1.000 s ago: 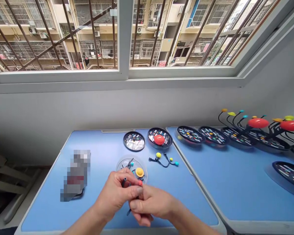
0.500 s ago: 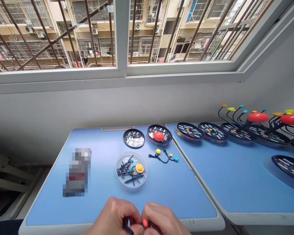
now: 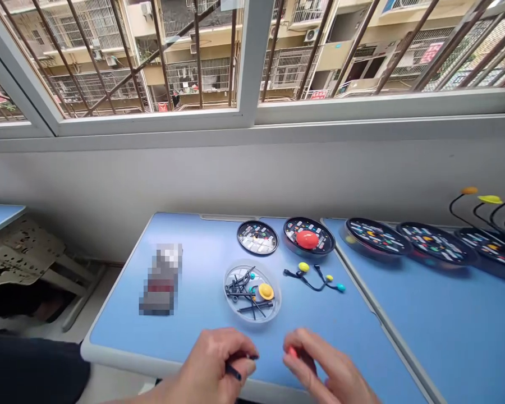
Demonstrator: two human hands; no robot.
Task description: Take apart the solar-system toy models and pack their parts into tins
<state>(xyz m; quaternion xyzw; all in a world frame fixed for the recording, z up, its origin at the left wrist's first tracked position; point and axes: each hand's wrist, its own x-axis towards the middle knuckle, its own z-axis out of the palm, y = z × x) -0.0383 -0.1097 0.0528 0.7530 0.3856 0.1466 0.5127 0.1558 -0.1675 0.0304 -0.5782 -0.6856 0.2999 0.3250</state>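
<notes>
The fingers (image 3: 232,338) of the left hand (image 3: 219,359) pinch a black rod (image 3: 233,371), and those of the right hand (image 3: 326,362) pinch a red bead (image 3: 292,352), the hands apart at the near edge of a blue bench (image 3: 193,320). Beyond stand a clear dish (image 3: 256,320) of small parts and, farther back, round black plates (image 3: 379,235). A pale wall (image 3: 193,174) rises behind to a barred window (image 3: 248,62), a building (image 3: 334,56) outside.

Tabletop (image 3: 202,269) appears smooth with a soft sheen; red ball (image 3: 307,239), glossy plastic; round tub (image 3: 252,320), clear plastic; black tube (image 3: 233,371), matt.
</notes>
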